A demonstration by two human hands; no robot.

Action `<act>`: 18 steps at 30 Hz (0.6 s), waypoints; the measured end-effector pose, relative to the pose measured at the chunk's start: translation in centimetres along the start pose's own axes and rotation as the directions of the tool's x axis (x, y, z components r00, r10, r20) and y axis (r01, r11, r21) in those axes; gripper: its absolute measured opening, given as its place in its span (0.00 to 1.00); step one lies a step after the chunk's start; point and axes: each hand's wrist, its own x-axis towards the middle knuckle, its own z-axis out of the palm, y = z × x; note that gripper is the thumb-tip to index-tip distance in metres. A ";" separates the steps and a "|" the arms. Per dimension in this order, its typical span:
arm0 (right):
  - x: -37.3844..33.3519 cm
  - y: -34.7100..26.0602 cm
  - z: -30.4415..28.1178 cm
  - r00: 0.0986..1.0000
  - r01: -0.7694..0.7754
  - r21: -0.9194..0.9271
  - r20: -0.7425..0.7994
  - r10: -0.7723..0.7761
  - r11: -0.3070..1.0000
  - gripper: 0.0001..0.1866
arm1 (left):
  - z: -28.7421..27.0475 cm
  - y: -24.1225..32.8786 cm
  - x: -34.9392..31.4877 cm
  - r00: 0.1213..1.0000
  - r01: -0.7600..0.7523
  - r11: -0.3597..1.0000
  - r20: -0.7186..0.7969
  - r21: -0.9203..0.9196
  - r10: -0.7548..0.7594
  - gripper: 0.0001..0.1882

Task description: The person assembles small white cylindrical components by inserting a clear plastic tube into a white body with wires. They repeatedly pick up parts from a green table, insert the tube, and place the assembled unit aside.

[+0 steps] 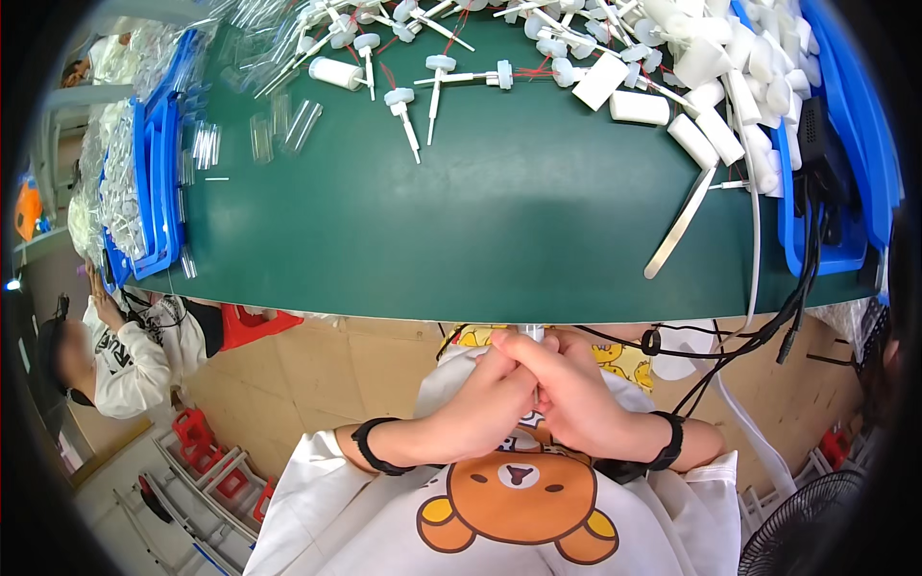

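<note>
My left hand (485,403) and my right hand (581,398) are pressed together in front of my body, just off the near edge of the table. Their fingers are closed round a clear tube (530,331); only its end shows between the fingertips, and the rest is hidden. On the green table (432,240), beyond my hands, lie several white plastic pieces with thin stems and red wires (401,110). Metal tweezers (680,226) rest on the right side, close to several white cylinders (639,108).
Blue trays with clear parts (158,182) stand at the left edge; another blue tray (845,125) is at the right, beside a heap of white cylinders. Loose clear tubes (303,125) lie far left. Black cables (797,288) hang over the right edge. A person (134,355) sits at left.
</note>
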 end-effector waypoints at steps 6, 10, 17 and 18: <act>0.2 -0.4 -1.1 0.995 0.093 -0.189 0.061 -0.083 0.978 0.10 | -1.4 -2.4 1.0 0.985 -0.167 0.985 0.038 0.030 0.166 0.09; 1.5 0.9 -2.4 0.954 0.292 -0.406 0.186 -0.234 0.866 0.13 | -2.4 -1.9 2.0 0.924 -0.375 0.899 0.166 0.225 0.344 0.06; 0.8 2.3 -2.9 0.888 0.455 -0.427 0.275 -0.368 0.781 0.21 | -3.8 -2.2 2.3 0.888 -0.385 0.905 0.341 0.181 0.309 0.13; 0.8 2.5 -2.9 0.866 0.499 -0.410 0.263 -0.425 0.763 0.20 | -3.5 -2.1 2.1 0.891 -0.383 0.908 0.327 0.169 0.315 0.14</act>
